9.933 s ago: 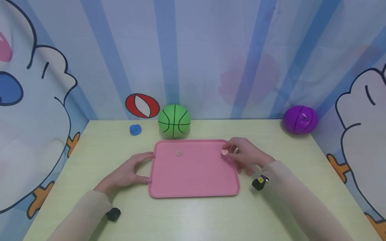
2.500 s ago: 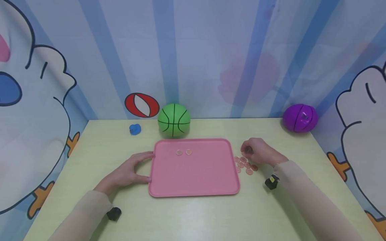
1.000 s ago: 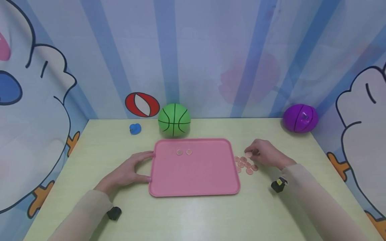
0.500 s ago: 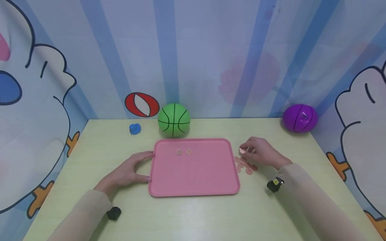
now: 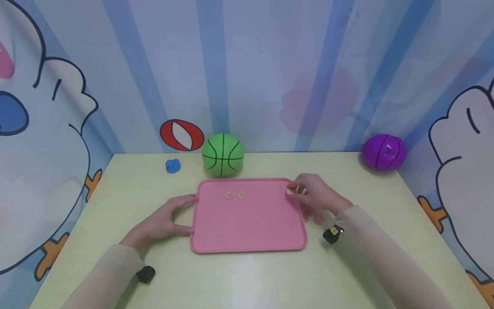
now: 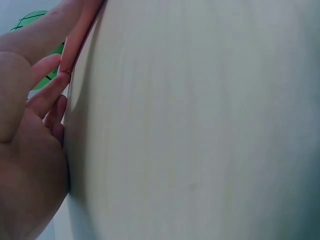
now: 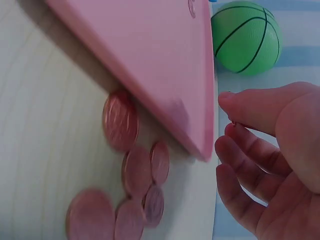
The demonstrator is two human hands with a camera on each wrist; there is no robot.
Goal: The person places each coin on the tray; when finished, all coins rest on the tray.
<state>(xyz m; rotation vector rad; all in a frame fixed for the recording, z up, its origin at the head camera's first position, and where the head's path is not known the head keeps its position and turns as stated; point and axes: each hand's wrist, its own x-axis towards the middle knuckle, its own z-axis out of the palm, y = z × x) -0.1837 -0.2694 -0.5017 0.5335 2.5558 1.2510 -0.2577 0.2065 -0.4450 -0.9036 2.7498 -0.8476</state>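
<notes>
Between the thumb and index finger of my right hand [image 5: 317, 196] is a copper coin [image 5: 289, 192], held above the right edge of the pink tray [image 5: 248, 225]. Two coins [image 5: 241, 195] lie side by side on the tray, left of its middle near the far edge. My left hand [image 5: 160, 221] rests at the tray's left edge, fingertips and thumb touching the rim, fingers extended. In the right wrist view, several copper coins [image 7: 120, 121] lie on the table beside the tray; the head view shows them mostly hidden under the right hand.
Behind the tray sits a green ball [image 5: 223, 154] with black lines. A small blue rubber duck [image 5: 173, 166] stands to its left, and a purple ball [image 5: 384, 152] lies at the table's back right corner. A patterned cloth backdrop [image 5: 254, 77] encloses the table.
A second coin came onto the tray between the oldest and later frames. Over the last second my right hand moved left with its coin, from the loose coins to the tray's edge. My left hand stayed put.
</notes>
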